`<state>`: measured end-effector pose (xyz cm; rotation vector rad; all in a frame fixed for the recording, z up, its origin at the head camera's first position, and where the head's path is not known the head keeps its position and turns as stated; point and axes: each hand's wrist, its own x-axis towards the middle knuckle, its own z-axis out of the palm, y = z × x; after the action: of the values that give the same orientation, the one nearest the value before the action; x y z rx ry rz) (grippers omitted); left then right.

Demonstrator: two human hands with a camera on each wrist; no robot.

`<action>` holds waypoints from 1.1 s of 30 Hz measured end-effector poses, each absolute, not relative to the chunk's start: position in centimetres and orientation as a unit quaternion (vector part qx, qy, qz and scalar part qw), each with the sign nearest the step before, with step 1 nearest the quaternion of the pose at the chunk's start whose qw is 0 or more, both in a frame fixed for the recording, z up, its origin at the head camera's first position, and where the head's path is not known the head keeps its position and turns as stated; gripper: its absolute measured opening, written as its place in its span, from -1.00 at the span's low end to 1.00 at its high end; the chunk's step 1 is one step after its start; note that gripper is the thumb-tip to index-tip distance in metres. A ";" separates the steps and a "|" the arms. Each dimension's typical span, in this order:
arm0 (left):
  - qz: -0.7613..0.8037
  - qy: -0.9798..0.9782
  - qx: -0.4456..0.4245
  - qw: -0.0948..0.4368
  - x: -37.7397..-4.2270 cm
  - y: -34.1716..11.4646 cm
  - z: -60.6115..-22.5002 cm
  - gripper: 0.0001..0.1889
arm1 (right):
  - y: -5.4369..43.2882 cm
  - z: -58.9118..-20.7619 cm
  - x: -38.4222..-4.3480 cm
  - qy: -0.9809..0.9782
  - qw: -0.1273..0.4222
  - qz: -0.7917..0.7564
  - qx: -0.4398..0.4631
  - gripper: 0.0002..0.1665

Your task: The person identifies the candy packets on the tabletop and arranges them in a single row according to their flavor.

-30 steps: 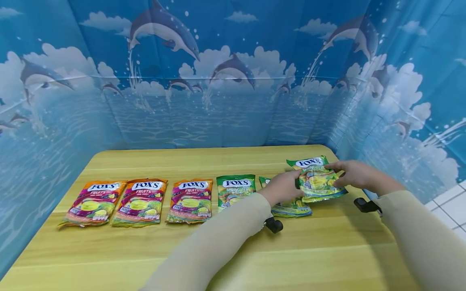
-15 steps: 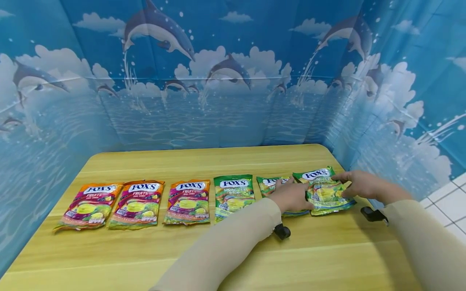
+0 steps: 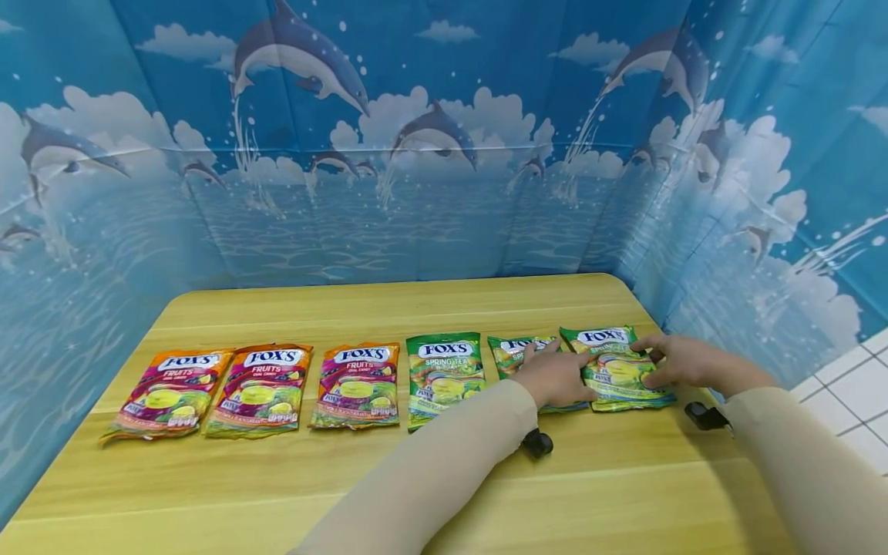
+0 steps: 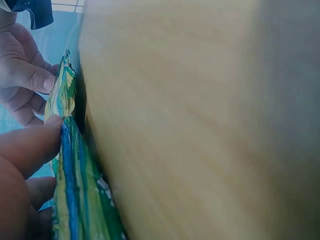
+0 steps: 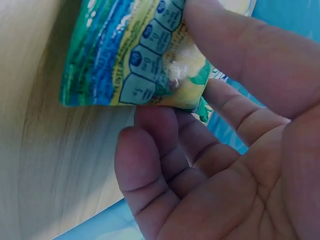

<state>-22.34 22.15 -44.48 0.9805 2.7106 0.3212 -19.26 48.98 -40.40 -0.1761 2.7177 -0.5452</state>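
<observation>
At the right end of a row of candy bags lies a green Spring Tea candy bag (image 3: 620, 379). My right hand (image 3: 694, 364) holds its right edge, the thumb (image 5: 250, 55) over the printed front and the other fingers curled at the edge. My left hand (image 3: 551, 378) rests over the neighbouring green candy bag (image 3: 512, 353), fingers spread and thumb by the rightmost bag's left edge. The left hand covers much of that bag. In the left wrist view the green bag (image 4: 75, 185) shows edge-on beside the thumb.
To the left lie another green Spring Tea bag (image 3: 445, 370) and three purple-orange Fruits bags, the nearest a Fruits candy bag (image 3: 357, 388). They lie on a wooden table (image 3: 277, 493). A dolphin-print curtain (image 3: 430, 223) hangs behind and at both sides.
The rightmost green bag, earlier raised and tilted over its neighbour, has come down and right to lie flat at the row's end. The left hand has moved off it onto the neighbouring bag.
</observation>
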 end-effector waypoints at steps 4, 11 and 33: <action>0.102 0.931 0.331 0.114 -22.3 22.4 -44.8 -0.23 | 48.9 -40.6 -19.5 0.957 0.197 -0.205 -0.051 -0.05; 0.098 0.935 0.322 0.114 -22.1 22.6 -44.8 -0.24 | 48.0 -40.3 -19.7 0.967 0.193 -0.156 -0.060 -0.13; 0.126 0.936 0.307 0.115 -22.0 22.7 -45.2 -0.27 | 46.8 -39.4 -20.0 0.967 0.208 -0.129 -0.066 -0.19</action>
<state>-21.97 22.69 -45.17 0.8998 2.7431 0.3701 -20.02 46.78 -39.42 -0.1831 2.6924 -0.3582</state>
